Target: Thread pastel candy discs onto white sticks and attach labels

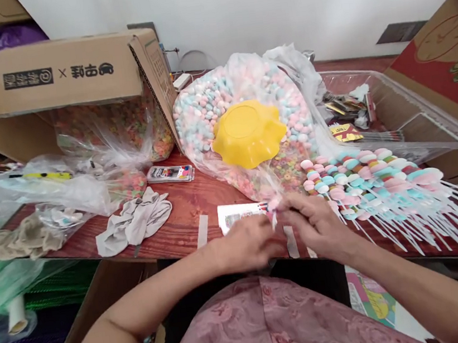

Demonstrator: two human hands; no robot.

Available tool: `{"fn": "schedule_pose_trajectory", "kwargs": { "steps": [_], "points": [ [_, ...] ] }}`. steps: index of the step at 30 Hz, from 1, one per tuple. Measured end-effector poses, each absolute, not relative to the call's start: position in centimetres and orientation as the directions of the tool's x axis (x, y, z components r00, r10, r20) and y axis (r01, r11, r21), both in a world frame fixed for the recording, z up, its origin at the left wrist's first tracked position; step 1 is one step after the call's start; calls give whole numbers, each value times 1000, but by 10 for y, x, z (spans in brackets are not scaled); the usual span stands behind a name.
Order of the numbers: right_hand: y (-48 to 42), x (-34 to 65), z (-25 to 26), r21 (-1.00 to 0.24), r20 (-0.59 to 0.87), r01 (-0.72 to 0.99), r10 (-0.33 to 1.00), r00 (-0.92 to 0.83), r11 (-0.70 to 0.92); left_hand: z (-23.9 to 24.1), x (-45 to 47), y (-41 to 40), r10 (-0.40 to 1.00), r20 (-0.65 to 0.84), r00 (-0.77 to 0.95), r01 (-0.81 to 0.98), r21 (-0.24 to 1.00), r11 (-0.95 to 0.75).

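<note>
My left hand [247,243] and my right hand [317,223] meet at the front edge of the red-brown table [183,211], fingers pinched together on a small pink candy piece on a white stick [273,210]. Just right of them lies a heap of finished candy skewers [376,180], pastel pieces on white sticks. Behind my hands sits a big clear bag of pastel candies [208,112] with a yellow scalloped bowl [248,133] on top.
A cardboard box [59,73] with bagged colourful rings stands at the back left. Grey gloves [134,220], a small marker pack [170,173] and plastic bags lie on the left. A clear tray [424,112] with wrappers and a red carton [446,58] are at right.
</note>
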State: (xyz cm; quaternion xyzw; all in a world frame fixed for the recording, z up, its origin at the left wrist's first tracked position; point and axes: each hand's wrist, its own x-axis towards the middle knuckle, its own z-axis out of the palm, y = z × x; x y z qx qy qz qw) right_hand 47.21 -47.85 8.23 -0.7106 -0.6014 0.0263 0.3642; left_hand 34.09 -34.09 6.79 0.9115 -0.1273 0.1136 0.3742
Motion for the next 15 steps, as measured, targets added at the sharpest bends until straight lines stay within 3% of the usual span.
{"fn": "schedule_pose_trajectory", "kwargs": {
  "steps": [2,4,6,8,9,11,13,15],
  "points": [
    [-479,461,81,-709,270,705,924,271,0,54,353,-330,87,295,952,-222,854,-470],
    [-479,457,74,-755,212,656,942,259,-11,51,359,-321,228,341,912,-253,904,-344],
    [-478,460,65,-686,283,727,911,301,-27,52,360,-321,336,400,853,-278,892,-356],
    [-477,467,59,-541,466,841,829,309,-9,51,357,-326,424,355,833,-242,923,-298],
    [-475,469,58,-473,559,881,778,287,15,50,355,-330,425,290,858,-218,953,-212],
    [-473,468,57,-415,680,907,687,254,76,45,351,-336,296,170,940,-172,985,-19],
    [-470,462,57,-499,699,859,639,322,114,42,347,-338,150,149,977,-156,987,33],
    [-468,454,55,-676,611,729,633,475,105,41,343,-333,162,234,959,-217,969,-120]
  ]
}}
